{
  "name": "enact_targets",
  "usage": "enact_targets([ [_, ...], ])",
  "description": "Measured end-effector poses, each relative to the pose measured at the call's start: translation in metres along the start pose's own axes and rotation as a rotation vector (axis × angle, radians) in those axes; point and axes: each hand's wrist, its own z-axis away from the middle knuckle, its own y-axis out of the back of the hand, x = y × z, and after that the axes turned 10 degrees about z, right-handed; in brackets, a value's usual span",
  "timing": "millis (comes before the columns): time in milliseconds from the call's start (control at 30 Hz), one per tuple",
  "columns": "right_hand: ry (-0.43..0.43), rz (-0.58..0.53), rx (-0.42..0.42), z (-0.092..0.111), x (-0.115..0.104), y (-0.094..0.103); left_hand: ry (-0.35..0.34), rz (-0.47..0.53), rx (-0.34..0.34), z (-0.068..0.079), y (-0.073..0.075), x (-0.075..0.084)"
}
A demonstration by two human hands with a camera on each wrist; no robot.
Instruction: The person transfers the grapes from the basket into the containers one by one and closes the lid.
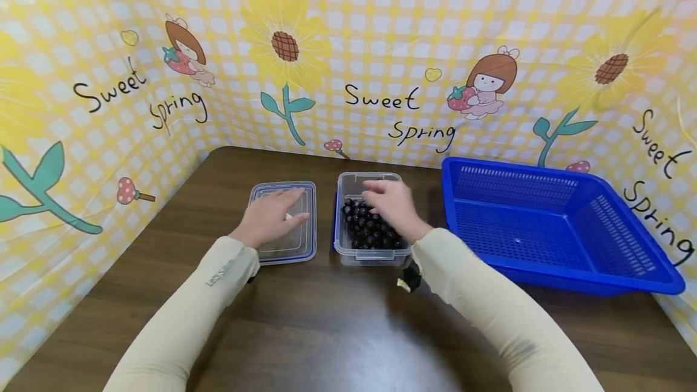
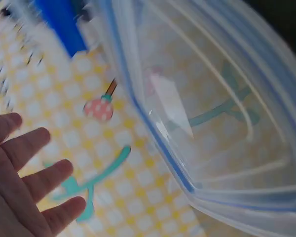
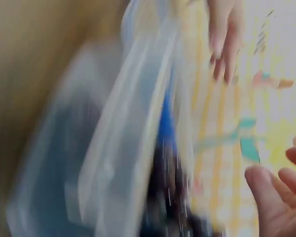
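My left hand (image 1: 267,216) is over a clear plastic lid (image 1: 291,245) with a blue seal, its fingers spread and holding nothing. In the left wrist view those fingers (image 2: 35,183) stand apart from the lid's edge. To the right is a clear plastic container (image 1: 376,254) with dark, round, grape-like fruits (image 1: 367,225) inside. Above its right side hovers my right hand (image 1: 396,205), fingers loosely bent, covering some of the fruits. The right wrist view is blurred, but thumb (image 3: 264,190) and fingers show apart with nothing between them, beside the container wall.
A large blue perforated basket (image 1: 517,268) stands at the right of the brown wooden table (image 1: 305,331). A yellow checked cloth (image 1: 337,59) with printed flowers hangs behind and along both sides. The container stands between the lid and the basket.
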Motion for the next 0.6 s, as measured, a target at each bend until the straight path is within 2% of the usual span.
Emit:
enact_targets([
  [100, -0.047, -0.223, -0.105, 0.01, -0.012, -0.025, 0.106, 0.183, 0.095, 0.015, 0.008, -0.006],
  [200, -0.064, -0.313, -0.16, 0.02, -0.021, -0.051, 0.195, 0.394, 0.17, 0.027, 0.013, -0.008],
  [300, -0.038, -0.296, -0.171, 0.028, -0.024, -0.075, 0.256, 0.529, 0.213, 0.036, 0.015, -0.009],
  [367, -0.007, -0.257, -0.183, 0.033, -0.025, -0.088, 0.313, 0.594, 0.212, 0.042, 0.018, -0.012],
  [500, 0.032, -0.196, -0.216, 0.041, -0.024, -0.105, 0.437, 0.681, 0.152, 0.052, 0.023, -0.018],
  [600, 0.015, -0.149, -0.242, 0.044, -0.024, -0.114, 0.522, 0.733, 0.122, 0.059, 0.023, -0.024],
])
